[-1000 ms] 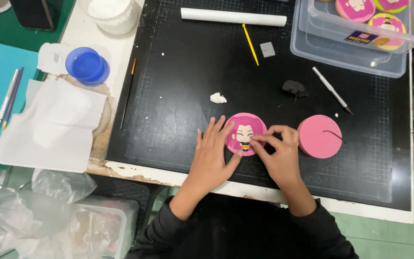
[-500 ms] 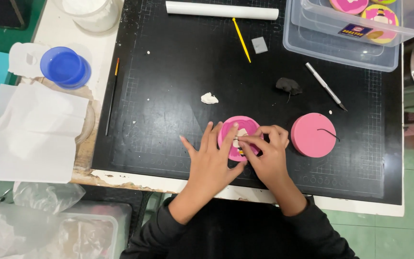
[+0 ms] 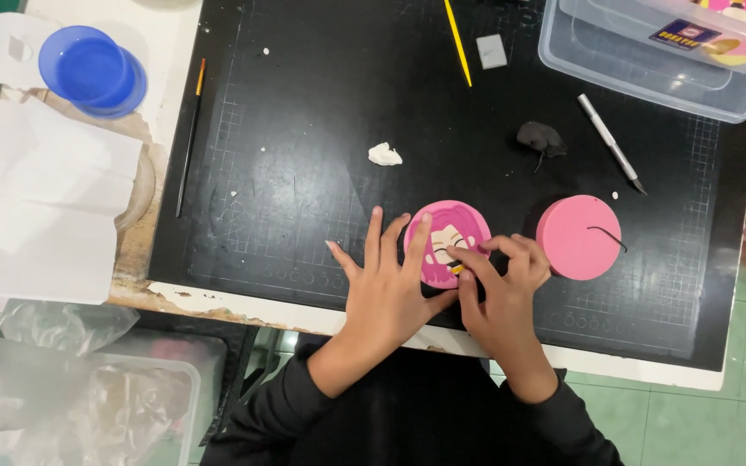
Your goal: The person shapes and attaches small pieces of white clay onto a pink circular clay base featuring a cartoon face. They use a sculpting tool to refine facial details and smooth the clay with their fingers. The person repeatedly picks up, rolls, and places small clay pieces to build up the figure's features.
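Head camera looks straight down on the worktop (image 3: 218, 285). Far left, a blue cup (image 3: 92, 69) sits above white paper (image 3: 36, 207), with a thin paintbrush (image 3: 189, 138) lying beside the black cutting mat (image 3: 321, 86). A white clay scrap (image 3: 383, 154) rests mid-mat. The left hand (image 3: 386, 293) lies flat, fingers spread, steadying the pink face disc (image 3: 448, 242) near the mat's front edge. The right hand (image 3: 502, 289) pinches a small yellow bit against that disc, grip narrow. Further right: a black clay lump (image 3: 541, 138), a craft knife (image 3: 612, 144), a plain pink disc (image 3: 578, 236), and a clear plastic box (image 3: 649, 69) behind.
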